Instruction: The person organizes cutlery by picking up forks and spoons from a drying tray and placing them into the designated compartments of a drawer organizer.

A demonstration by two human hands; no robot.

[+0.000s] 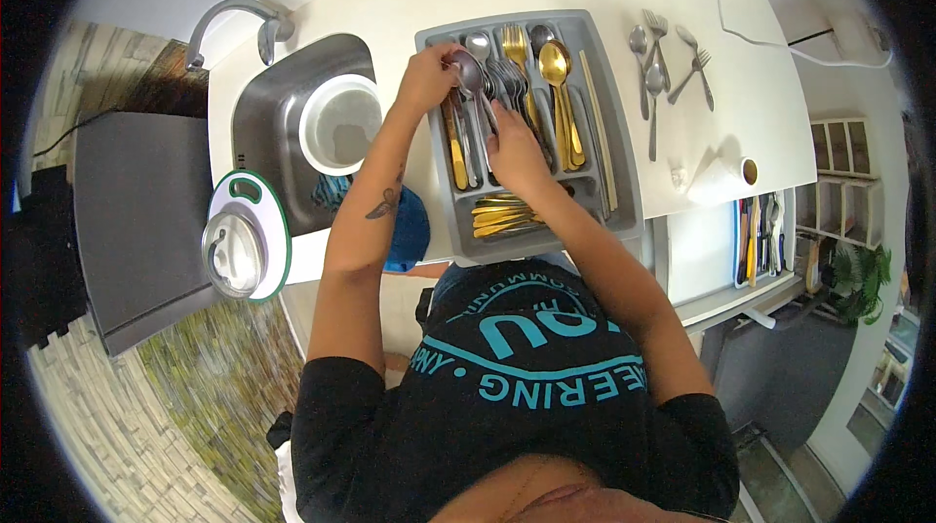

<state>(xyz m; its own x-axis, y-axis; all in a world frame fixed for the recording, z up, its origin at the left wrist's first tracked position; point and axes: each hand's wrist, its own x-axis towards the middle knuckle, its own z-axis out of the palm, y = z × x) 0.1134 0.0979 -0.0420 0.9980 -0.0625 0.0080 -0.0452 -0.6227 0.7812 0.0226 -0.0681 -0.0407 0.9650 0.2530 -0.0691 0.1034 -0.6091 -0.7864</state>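
A grey cutlery tray (629, 223) stands on the counter in front of me. Over its left compartments, my left hand (430, 77) pinches a silver spoon (469, 74) by its bowl. My right hand (519, 154) is at the lower part of that spoon, its fingers around the handle. Silver forks (510, 77) and a gold fork (515, 44) lie in the middle compartments. Gold spoons (556, 68) fill the one to their right, beside a pair of chopsticks (599, 135). Small gold-handled cutlery (501, 217) lies crosswise in the front compartment.
Left of the tray is a sink (256, 121) holding a white basin (307, 124), with a faucet (234, 7) behind. A lid (232, 252) rests on a green-rimmed cutting board (276, 260). Loose spoons and forks (654, 77), a white cup (720, 181) and an open drawer (695, 252) are at right.
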